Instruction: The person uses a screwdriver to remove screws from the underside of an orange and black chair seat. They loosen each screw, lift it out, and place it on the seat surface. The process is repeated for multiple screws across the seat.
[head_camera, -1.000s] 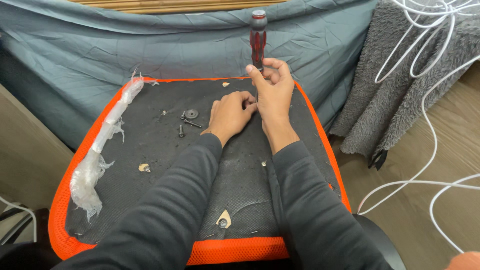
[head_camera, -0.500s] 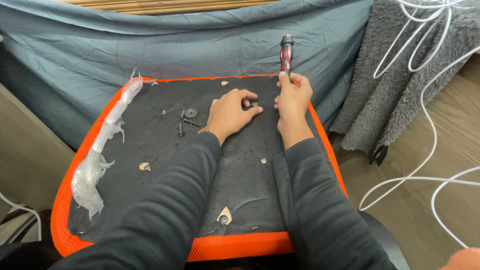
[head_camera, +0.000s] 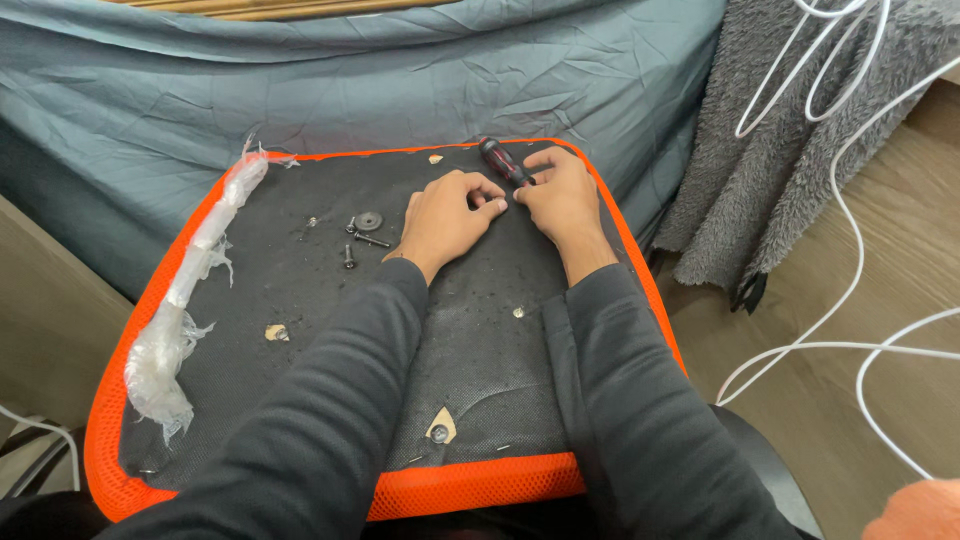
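Screwdriver lowered from upright, right hand gripping.

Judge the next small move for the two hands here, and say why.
Probably lift the loosened fastener out with the left hand: the right hand has the screwdriver lying low on the seat underside, and the left fingertips pinch at that spot.

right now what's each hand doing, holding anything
Left hand: fingers curled on the black seat underside, hold cannot be told.
Right hand: closed on the red-black screwdriver.
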